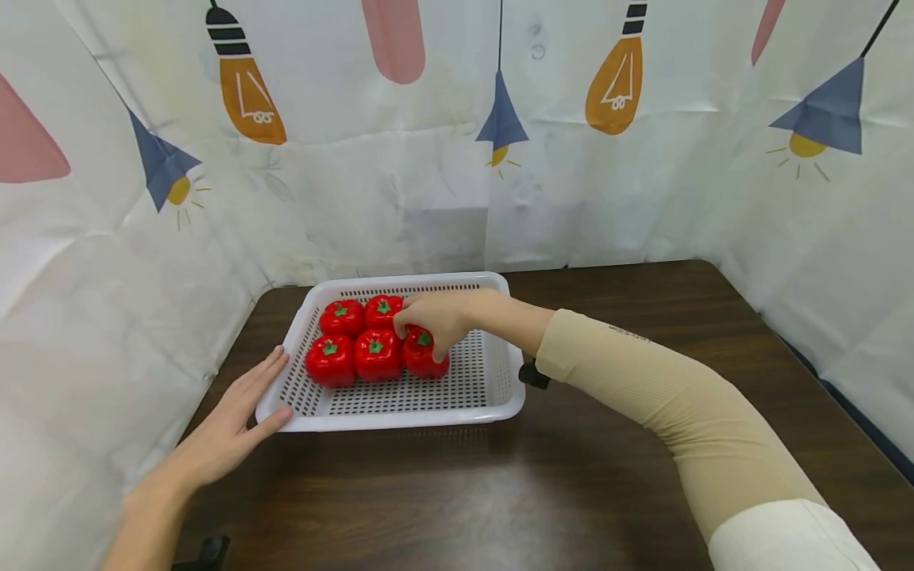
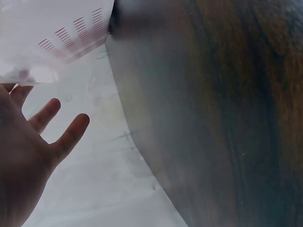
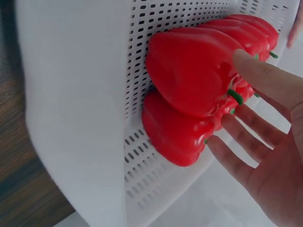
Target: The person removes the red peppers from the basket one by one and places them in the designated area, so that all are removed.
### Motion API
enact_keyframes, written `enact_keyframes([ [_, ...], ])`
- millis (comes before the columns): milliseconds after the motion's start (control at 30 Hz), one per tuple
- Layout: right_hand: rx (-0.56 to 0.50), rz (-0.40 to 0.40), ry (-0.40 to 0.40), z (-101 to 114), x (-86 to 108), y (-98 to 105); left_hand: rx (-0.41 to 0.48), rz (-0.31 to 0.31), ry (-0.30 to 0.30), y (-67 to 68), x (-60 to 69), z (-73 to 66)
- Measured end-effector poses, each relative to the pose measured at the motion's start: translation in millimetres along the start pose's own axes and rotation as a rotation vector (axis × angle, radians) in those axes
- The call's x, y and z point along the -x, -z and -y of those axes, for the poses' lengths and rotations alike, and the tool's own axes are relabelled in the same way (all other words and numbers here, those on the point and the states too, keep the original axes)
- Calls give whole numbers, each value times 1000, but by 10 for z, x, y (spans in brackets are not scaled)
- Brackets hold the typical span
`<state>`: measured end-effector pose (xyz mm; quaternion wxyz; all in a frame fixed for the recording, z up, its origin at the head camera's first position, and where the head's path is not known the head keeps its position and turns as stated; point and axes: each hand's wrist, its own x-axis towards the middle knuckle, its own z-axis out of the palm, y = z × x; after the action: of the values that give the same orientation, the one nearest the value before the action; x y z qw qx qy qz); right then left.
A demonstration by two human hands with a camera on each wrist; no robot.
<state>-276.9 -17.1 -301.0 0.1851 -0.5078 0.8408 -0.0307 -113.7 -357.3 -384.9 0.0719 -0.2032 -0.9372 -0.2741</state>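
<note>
A white perforated plastic basket (image 1: 500, 404) stands on the table and holds several red bell peppers with green stems. My right hand (image 1: 435, 313) reaches over the front right bell pepper (image 1: 421, 357). In the right wrist view its thumb touches that pepper's side, and the other fingers extend, spread, near the stem of the neighbouring pepper (image 3: 173, 130). Part of the back row is hidden beneath this hand. My left hand (image 1: 232, 416) rests against the basket's left rim near the front corner, fingers extended and thumb apart; the left wrist view shows its spread fingers beside the basket wall.
The dark wooden table (image 1: 457, 492) extends in front of the basket and to its right. White curtains (image 1: 343, 206) printed with lamps and bulbs hang behind and on both sides. A black strap piece (image 1: 534, 376) sits under the right wrist.
</note>
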Motion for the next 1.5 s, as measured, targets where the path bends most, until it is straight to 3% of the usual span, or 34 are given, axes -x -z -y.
enact_keyframes([
  [367,55,57,-62,46,4,-24,31,30,29,1,-25,-47],
  [700,56,77,-66,78,-11,-74,22,-1,13,-22,-39,-29],
  [1167,87,136,-77,126,-57,-104,40,55,49,17,-42,-58],
  [1500,77,131,-50,104,-40,-93,21,35,43,17,-36,-38],
])
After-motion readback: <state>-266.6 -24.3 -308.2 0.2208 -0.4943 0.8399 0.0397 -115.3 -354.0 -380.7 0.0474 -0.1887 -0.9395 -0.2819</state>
